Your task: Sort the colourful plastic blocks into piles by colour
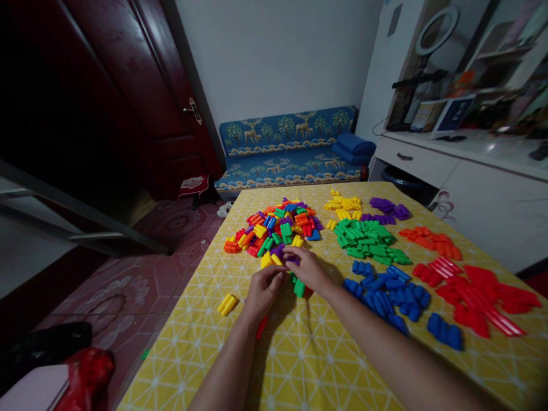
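My left hand (262, 290) and my right hand (309, 269) meet at the near edge of a mixed heap of plastic building blocks (276, 225). The fingers of my right hand are curled around a purple block (293, 260), partly hidden. My left hand has its thumb and forefinger drawn together beside a yellow block (266, 260); whatever lies between them is hidden. Below the right fingers rests a green block (299, 287). A red block (262, 327) shows beside my left wrist, and a lone yellow block (227, 305) lies farther left.
Single-colour piles cover the right side of the table (205, 365): yellow (342, 202), purple (390, 208), green (368, 240), orange (431, 241), blue (385, 294) and red (479, 294). Behind stand a blue patterned sofa (282, 158) and, at right, a white cabinet (483, 200).
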{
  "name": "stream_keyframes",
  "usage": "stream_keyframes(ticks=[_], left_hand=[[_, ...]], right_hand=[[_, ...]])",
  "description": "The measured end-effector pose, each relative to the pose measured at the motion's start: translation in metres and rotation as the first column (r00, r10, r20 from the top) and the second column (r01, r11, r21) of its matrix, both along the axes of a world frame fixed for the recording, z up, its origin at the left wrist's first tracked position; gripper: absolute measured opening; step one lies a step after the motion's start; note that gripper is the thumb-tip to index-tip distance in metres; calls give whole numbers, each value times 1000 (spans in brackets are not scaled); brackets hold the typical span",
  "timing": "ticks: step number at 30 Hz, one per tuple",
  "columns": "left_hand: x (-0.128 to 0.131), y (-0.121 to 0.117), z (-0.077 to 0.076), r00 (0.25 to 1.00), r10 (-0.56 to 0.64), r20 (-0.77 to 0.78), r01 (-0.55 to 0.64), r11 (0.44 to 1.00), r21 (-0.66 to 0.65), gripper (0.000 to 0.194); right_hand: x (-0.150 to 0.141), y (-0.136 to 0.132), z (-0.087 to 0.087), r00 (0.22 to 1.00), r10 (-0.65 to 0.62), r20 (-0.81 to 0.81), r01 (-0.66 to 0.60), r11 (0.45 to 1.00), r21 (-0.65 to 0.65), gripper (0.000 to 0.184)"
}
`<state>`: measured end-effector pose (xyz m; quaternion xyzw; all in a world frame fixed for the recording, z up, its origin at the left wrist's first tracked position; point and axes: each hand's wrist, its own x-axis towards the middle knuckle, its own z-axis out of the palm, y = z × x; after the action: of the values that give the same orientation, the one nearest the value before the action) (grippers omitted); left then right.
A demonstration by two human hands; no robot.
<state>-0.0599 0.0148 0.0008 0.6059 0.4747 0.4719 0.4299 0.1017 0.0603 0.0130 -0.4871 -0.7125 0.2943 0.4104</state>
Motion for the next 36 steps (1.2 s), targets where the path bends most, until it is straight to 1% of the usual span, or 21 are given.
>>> stream_keyframes(ticks=[1, 3, 5, 6, 7, 8, 9, 11, 12, 13, 14, 16, 17, 18, 19, 21, 23, 25, 30, 32, 36], left_hand=[[1, 0, 0, 1000, 9, 7, -9, 1000, 11, 24], [1, -1, 3, 999, 32, 21, -32, 999, 32, 24], [-2, -2, 8, 998, 65, 21, -66, 996, 58, 26], [-6, -2, 11, 994, 105, 8, -105, 991, 81, 27], [-12, -2, 15, 984, 179, -15, -176, 977, 120, 27], [-20, -1, 19, 957, 288, -46, -276, 945, 174, 27], [-29, 0, 22, 903, 423, -79, -395, 887, 240, 26], [-50, 4, 25, 725, 672, -150, -588, 718, 373, 26], [-58, 7, 25, 660, 726, -193, -628, 674, 388, 26], [-65, 9, 23, 638, 732, -239, -639, 676, 366, 27], [-68, 11, 20, 660, 698, -277, -623, 715, 317, 30], [-66, 15, 11, 784, 544, -297, -506, 839, 200, 39], [-60, 16, 7, 848, 444, -288, -409, 896, 174, 45], [-53, 16, 2, 892, 346, -291, -302, 935, 186, 49], [-45, 15, -1, 909, 267, -319, -199, 953, 231, 53], [-31, 14, -5, 893, 158, -422, -20, 950, 313, 56], [-23, 13, -6, 863, 127, -490, 64, 933, 353, 54], [-22, 12, -5, 856, 138, -499, 60, 931, 359, 52], [-24, 11, -2, 854, 179, -489, -18, 948, 316, 45], [-23, 10, -1, 872, 183, -455, -50, 956, 288, 39], [-21, 9, -2, 935, 133, -329, -68, 977, 201, 31]], right_hand=[[-1, -8, 0, 999, 0, -39, 0, 1000, 1, 30], [-1, -23, -2, 995, -48, -87, 51, 998, 40, 20], [0, -37, -7, 989, -116, -93, 126, 986, 110, 17], [0, -43, -10, 985, -145, -92, 158, 977, 145, 17], [1, -48, -14, 982, -169, -84, 181, 968, 176, 18], [0, -51, -18, 980, -187, -71, 198, 959, 202, 19], [0, -54, -22, 978, -202, -52, 209, 952, 223, 21], [-2, -56, -27, 976, -219, -2, 212, 944, 254, 24], [-4, -55, -28, 975, -221, 25, 207, 943, 262, 27], [-6, -55, -28, 973, -224, 55, 202, 943, 265, 30], [-7, -54, -28, 969, -228, 92, 197, 944, 264, 33], [-10, -53, -27, 958, -223, 182, 173, 951, 258, 44], [-11, -52, -26, 951, -209, 229, 150, 956, 253, 50], [-12, -52, -25, 944, -186, 272, 119, 962, 244, 57], [-13, -52, -24, 940, -152, 306, 81, 969, 233, 62], [-12, -53, -23, 939, -80, 336, 11, 979, 204, 63], [-12, -53, -23, 944, -42, 327, -20, 983, 183, 56], [-11, -53, -24, 954, -45, 297, -10, 984, 180, 50], [-12, -53, -24, 973, -82, 216, 30, 972, 232, 57], [-11, -52, -24, 973, -90, 211, 36, 969, 246, 56], [-10, -50, -23, 976, -66, 210, 13, 969, 245, 62]])
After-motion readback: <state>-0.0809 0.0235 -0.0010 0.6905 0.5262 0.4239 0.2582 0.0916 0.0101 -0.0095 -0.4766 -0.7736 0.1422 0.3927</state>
